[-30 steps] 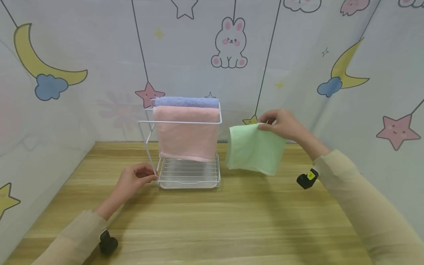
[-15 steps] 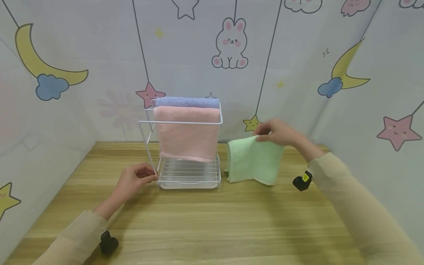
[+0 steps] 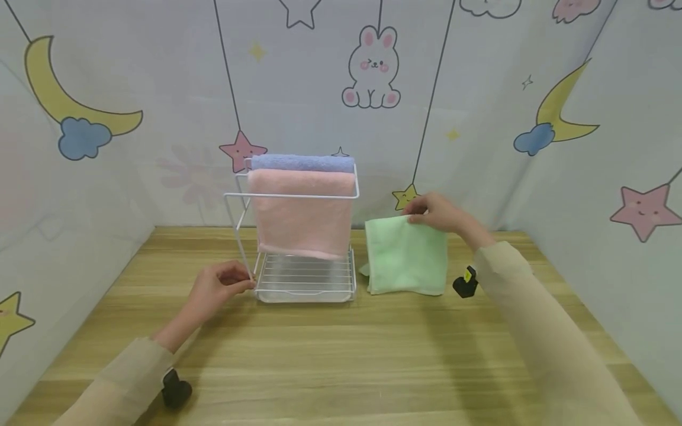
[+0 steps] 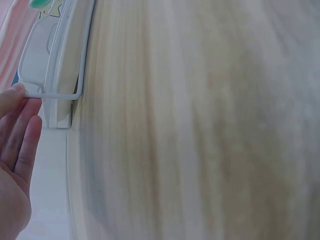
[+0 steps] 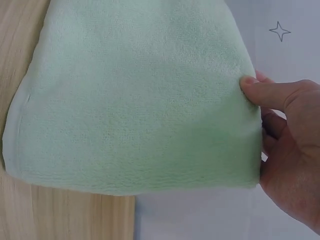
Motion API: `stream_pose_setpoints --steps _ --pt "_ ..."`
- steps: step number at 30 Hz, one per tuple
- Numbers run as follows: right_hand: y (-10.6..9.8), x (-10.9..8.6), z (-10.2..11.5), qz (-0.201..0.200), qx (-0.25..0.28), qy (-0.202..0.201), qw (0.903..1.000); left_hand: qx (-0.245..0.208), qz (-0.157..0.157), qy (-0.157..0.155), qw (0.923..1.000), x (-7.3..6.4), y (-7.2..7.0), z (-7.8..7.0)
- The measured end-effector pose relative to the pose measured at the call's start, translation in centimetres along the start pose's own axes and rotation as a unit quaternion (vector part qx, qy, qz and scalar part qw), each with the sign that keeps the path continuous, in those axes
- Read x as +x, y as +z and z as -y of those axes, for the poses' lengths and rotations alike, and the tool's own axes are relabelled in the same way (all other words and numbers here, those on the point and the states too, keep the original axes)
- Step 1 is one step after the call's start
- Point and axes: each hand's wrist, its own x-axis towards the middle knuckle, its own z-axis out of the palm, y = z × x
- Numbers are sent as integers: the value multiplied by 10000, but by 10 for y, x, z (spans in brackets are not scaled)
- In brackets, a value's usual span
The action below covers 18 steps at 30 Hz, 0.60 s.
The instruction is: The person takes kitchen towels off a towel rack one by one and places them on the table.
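Observation:
My right hand (image 3: 438,214) pinches the top fold of a light green towel (image 3: 407,257), which hangs just right of a white wire rack (image 3: 293,196). In the right wrist view the thumb lies on the near face of the towel and the fingers are behind it. My left hand (image 3: 215,287) pinches the rack's lower left front wire between thumb and fingertips, as the left wrist view also shows. Over the rack's bars hang a pink towel (image 3: 301,216) and, behind it, a blue towel (image 3: 302,163). The blue towel's lower part is hidden.
The rack stands on a wooden table (image 3: 319,361) with a wire shelf and a tray (image 3: 303,295) at its base. Behind and beside the table hangs a pale cloth (image 3: 298,77) printed with a rabbit, moons and stars. Each wrist carries a small black camera (image 3: 466,283).
My right hand has lowered the green towel and shifted it slightly left, toward the rack; the towel now hangs flatter. The left hand has stayed on the wire.

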Motion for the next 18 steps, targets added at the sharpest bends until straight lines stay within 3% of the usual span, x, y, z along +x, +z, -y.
stream_pose_setpoints --steps 9,18 --pt "19 19 -24 -99 281 -49 9995 -19 -23 6 10000 -1 -2 -2" --pt "31 26 -47 -57 409 -26 9991 15 18 -4 10000 1 0 -1"
